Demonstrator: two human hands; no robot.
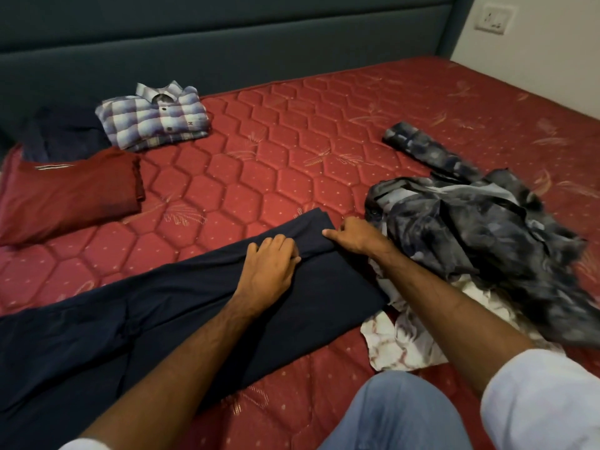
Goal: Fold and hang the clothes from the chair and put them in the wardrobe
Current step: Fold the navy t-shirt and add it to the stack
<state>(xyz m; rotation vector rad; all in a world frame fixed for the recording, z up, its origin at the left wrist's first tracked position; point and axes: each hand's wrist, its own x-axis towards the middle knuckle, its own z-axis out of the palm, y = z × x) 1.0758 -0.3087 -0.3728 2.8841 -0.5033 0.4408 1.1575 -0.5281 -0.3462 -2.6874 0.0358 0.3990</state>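
Dark navy trousers (136, 323) lie stretched across the red mattress (292, 131), from the lower left up to the middle. My left hand (269, 264) grips a raised fold of the cloth near the leg end. Just to its right, my right hand (355, 237) pinches the same fold at the trousers' edge. A crumpled grey-black patterned shirt (480, 228) lies beside my right arm, over a white printed garment (399, 339).
A folded blue-white checked shirt (156, 115) and a folded maroon garment (68, 193) lie at the far left, with a dark garment (61, 131) behind them. A padded teal headboard (227, 43) runs along the back. My knee in blue jeans (402, 414) is at the bottom.
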